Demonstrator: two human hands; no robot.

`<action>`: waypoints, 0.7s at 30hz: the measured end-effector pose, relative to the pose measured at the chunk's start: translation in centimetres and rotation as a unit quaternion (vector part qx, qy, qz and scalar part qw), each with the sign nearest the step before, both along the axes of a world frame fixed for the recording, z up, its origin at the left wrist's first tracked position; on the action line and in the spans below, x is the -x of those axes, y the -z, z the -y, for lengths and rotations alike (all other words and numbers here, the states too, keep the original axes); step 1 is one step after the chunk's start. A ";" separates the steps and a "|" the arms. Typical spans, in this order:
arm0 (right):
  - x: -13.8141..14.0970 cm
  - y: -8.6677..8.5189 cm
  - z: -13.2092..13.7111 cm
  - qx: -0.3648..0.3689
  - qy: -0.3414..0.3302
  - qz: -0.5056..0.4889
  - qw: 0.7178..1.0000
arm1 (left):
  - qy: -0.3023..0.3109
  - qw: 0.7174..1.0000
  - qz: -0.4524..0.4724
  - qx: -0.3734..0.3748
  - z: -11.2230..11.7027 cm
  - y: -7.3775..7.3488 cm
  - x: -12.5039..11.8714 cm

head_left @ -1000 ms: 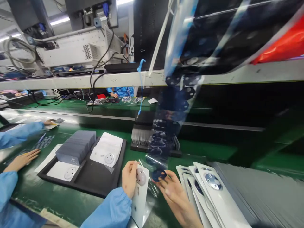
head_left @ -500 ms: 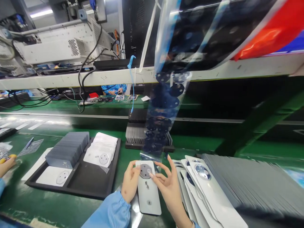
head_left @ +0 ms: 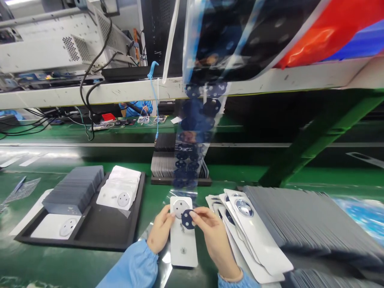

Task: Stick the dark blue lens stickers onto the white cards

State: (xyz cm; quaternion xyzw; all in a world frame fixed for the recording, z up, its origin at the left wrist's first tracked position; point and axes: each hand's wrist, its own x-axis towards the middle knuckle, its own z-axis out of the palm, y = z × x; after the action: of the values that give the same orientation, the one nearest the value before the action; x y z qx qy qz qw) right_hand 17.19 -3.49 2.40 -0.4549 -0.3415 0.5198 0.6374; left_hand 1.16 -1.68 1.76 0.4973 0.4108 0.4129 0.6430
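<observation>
My left hand (head_left: 160, 234) grips the left edge of a white phone back cover (head_left: 183, 240) with a round camera ring near its top. The cover lies flat over the green belt in front of me. My right hand (head_left: 213, 236) pinches a small dark blue round sticker (head_left: 187, 219) with holes and holds it against the cover just right of the camera ring. A clear film strip (head_left: 192, 160) carrying more dark round stickers hangs down from the shelf to just above the cover.
A black tray (head_left: 99, 226) at the left holds a grey stack (head_left: 73, 194) and white covers (head_left: 120, 188). Fanned white covers (head_left: 255, 236) and a long grey row (head_left: 312, 224) lie at the right. A white shelf beam (head_left: 90, 94) with cables runs overhead.
The cover went from tilted upright to flat in front of me. My right hand took a dark sticker off the hanging film and brought it to the cover's camera ring. The view shifted right.
</observation>
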 end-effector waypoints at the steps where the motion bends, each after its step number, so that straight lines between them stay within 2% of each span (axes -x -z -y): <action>1: 0.2 0.0 0.1 -0.004 -0.008 0.013 1.000 | -0.001 1.000 -0.009 -0.006 0.0 0.0 0.0; 5: 0.6 0.3 0.2 -0.021 -0.022 0.078 0.996 | -0.001 0.998 -0.050 -0.046 0.2 -0.3 0.0; 11: 0.2 0.8 -0.1 -0.031 0.006 0.143 0.989 | 0.019 0.982 -0.155 -0.105 0.6 -1.0 0.0; 21: 0.0 1.1 -0.1 0.015 -0.008 0.135 0.991 | 0.021 0.970 -0.196 -0.144 0.7 -0.9 0.1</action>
State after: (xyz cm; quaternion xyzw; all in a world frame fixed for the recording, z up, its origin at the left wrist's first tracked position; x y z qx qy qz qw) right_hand 17.15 -3.36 1.33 -0.5276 -0.4200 0.4643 0.5742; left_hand 1.04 -2.42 2.62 0.6644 0.4543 0.3492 0.4798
